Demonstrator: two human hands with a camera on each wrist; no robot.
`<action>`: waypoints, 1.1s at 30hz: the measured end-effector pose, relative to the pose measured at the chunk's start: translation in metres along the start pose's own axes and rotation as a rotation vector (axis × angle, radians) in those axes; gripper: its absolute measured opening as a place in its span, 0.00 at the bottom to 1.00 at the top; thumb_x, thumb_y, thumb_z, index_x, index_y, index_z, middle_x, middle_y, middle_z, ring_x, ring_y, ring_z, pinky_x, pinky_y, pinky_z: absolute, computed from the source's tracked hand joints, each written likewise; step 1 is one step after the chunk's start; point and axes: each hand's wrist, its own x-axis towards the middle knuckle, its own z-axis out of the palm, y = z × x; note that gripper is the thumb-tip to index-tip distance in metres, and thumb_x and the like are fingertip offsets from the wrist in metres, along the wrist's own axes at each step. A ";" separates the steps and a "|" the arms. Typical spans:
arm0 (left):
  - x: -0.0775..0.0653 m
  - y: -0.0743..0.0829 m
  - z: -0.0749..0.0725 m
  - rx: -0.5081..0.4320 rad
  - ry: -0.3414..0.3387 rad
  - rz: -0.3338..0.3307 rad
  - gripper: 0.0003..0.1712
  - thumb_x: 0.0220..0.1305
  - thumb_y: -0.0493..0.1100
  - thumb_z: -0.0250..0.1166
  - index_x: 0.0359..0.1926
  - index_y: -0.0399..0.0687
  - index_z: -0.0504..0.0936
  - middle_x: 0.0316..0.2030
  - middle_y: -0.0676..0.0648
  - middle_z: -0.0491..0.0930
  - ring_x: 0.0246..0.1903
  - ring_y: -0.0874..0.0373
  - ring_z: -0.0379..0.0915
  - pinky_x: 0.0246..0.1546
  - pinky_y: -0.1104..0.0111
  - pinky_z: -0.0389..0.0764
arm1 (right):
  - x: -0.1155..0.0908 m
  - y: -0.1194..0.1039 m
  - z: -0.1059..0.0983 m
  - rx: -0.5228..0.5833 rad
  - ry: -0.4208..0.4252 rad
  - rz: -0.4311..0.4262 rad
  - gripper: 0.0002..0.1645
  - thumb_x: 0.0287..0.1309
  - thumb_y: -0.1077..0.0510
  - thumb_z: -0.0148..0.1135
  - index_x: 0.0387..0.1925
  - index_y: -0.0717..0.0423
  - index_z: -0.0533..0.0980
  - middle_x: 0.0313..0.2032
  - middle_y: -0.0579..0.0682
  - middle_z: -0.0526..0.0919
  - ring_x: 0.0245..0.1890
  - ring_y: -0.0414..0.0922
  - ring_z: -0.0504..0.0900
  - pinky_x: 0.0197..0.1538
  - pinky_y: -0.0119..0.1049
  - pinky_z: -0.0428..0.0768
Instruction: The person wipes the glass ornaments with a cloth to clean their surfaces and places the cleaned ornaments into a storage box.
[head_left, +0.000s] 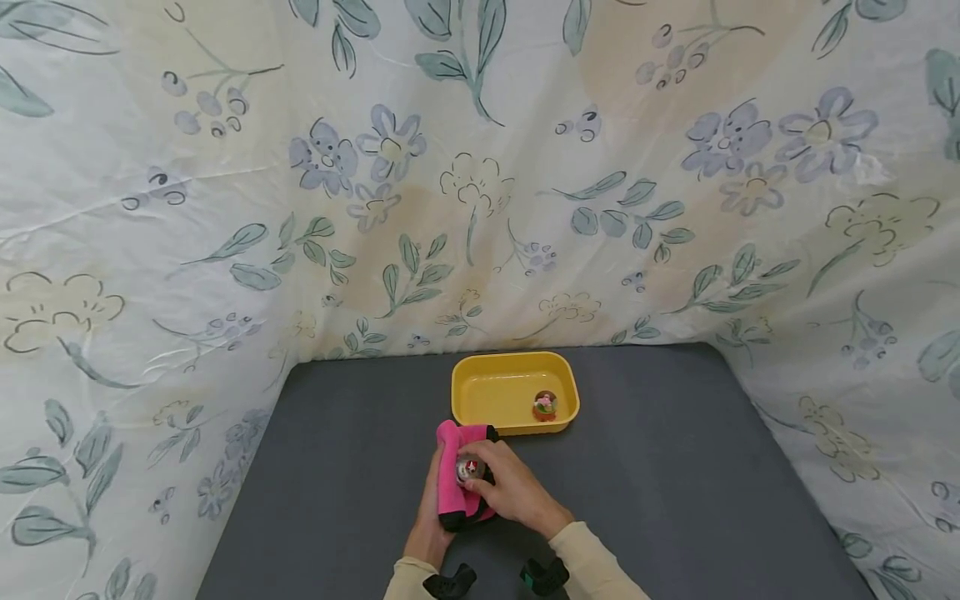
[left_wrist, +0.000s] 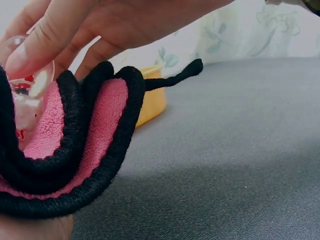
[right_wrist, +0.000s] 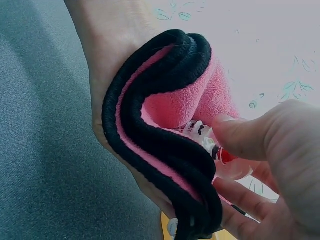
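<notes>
A folded pink cloth with black edging (head_left: 448,483) lies in my left hand (head_left: 427,523), which holds it from beneath and from the left side. Nestled in the fold is a small clear snow globe (head_left: 470,469) with red and white figures inside. My right hand (head_left: 521,493) pinches this globe between thumb and fingers. From the left wrist, the cloth (left_wrist: 107,117) shows curved layers around the globe's white base (left_wrist: 29,112). In the right wrist view the thumb presses the globe (right_wrist: 235,170), partly covered by cloth and fingers.
Just beyond the hands stands a yellow tray (head_left: 480,425) with a second snow globe (head_left: 545,406), reddish at its base, in its right part. The dark grey table (head_left: 360,433) meets a floral curtain (head_left: 480,208) at the back and sides.
</notes>
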 end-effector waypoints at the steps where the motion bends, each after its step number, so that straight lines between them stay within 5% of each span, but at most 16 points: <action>1: 0.000 0.000 0.000 -0.004 -0.003 0.000 0.36 0.68 0.79 0.44 0.60 0.61 0.71 0.49 0.62 0.76 0.50 0.68 0.72 0.56 0.71 0.73 | 0.000 0.000 0.000 -0.004 -0.003 0.000 0.26 0.65 0.56 0.67 0.63 0.43 0.73 0.61 0.41 0.79 0.51 0.40 0.73 0.54 0.37 0.77; 24: 0.005 -0.003 0.003 -0.053 -0.014 -0.028 0.33 0.66 0.80 0.47 0.51 0.62 0.75 0.41 0.63 0.78 0.42 0.69 0.74 0.49 0.73 0.75 | 0.002 0.009 -0.004 -0.008 -0.078 -0.045 0.28 0.68 0.64 0.62 0.65 0.44 0.71 0.65 0.44 0.76 0.55 0.42 0.74 0.60 0.42 0.77; 33: 0.007 -0.002 0.004 0.003 0.014 -0.015 0.41 0.65 0.81 0.46 0.62 0.59 0.71 0.50 0.61 0.76 0.50 0.68 0.72 0.55 0.71 0.74 | 0.002 0.008 -0.003 0.061 -0.030 0.038 0.27 0.67 0.60 0.64 0.66 0.44 0.72 0.64 0.42 0.77 0.60 0.43 0.75 0.64 0.45 0.76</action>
